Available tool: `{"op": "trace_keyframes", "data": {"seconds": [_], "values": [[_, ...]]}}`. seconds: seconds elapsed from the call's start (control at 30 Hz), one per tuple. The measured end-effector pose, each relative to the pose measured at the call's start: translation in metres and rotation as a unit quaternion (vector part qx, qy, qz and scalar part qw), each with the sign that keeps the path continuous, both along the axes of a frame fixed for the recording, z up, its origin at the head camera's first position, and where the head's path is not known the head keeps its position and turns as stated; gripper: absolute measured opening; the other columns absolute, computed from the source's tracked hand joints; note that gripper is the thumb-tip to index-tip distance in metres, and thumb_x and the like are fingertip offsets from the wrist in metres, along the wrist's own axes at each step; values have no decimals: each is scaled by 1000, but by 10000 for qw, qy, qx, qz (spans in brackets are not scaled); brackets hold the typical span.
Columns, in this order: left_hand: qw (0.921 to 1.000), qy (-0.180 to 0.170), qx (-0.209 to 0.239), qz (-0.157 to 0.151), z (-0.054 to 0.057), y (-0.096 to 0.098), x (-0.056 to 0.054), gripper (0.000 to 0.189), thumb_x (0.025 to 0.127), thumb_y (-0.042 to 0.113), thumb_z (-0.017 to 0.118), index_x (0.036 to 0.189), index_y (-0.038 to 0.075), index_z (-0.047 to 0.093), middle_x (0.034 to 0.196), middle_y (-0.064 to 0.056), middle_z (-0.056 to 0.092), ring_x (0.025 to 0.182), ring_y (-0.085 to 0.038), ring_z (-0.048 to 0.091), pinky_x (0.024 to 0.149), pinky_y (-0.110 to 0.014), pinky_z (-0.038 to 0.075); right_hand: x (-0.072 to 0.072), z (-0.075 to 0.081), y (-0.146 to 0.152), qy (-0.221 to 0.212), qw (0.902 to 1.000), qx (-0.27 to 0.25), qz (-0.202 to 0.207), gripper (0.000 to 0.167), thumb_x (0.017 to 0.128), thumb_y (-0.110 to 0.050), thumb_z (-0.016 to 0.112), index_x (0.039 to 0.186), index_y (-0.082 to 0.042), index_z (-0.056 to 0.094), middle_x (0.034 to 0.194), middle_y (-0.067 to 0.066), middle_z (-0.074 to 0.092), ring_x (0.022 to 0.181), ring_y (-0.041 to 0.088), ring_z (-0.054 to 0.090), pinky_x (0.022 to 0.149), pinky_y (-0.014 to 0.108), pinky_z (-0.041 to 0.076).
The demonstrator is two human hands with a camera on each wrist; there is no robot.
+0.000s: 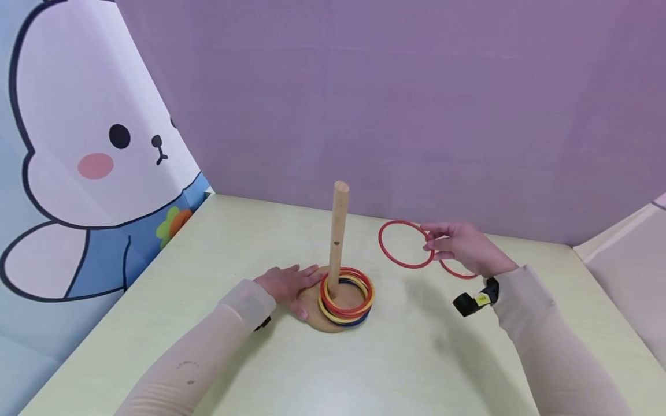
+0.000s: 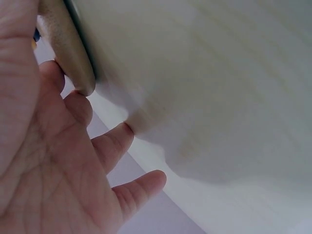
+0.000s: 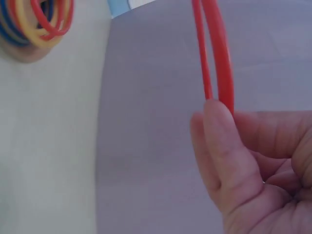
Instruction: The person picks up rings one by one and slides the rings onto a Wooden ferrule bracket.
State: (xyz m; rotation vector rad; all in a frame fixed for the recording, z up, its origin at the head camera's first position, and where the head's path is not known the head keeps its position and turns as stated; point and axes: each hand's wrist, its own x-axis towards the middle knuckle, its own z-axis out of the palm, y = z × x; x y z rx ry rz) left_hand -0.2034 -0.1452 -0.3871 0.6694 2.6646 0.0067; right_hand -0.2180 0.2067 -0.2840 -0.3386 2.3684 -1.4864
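A round wooden base (image 1: 312,309) carries an upright wooden peg (image 1: 338,231). Several red, yellow and blue rings (image 1: 370,297) lie stacked around the foot of the peg. My left hand (image 1: 286,284) rests at the left side of the base with its fingers spread; in the left wrist view, some fingertips touch the base's edge (image 2: 78,68). Right of the peg, my right hand (image 1: 465,245) pinches a red ring (image 1: 384,249) between thumb and fingers, raised above the table. Part of another red ring (image 1: 458,274) shows behind that hand, the rest hidden.
The pale table (image 1: 374,370) meets a purple backdrop (image 1: 416,115) along its far edge. At the left hangs a cloth with a cartoon animal (image 1: 67,104). A black wrist camera (image 1: 468,303) sticks out beneath the right wrist.
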Motion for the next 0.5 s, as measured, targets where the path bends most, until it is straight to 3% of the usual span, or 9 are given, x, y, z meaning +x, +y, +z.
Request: {"op": "trace_keyframes", "data": {"seconds": [0.5], "values": [[10000,-46,-66,17,0,1,-1,100,71,53,78,153,28,26,158,5,22,140,-34,27,98,-58,38,9,48,-15,479,9972,-157,-547,48,96,-3,52,142,5,40,104,5,60,89,7,63,81,24,53]]}}
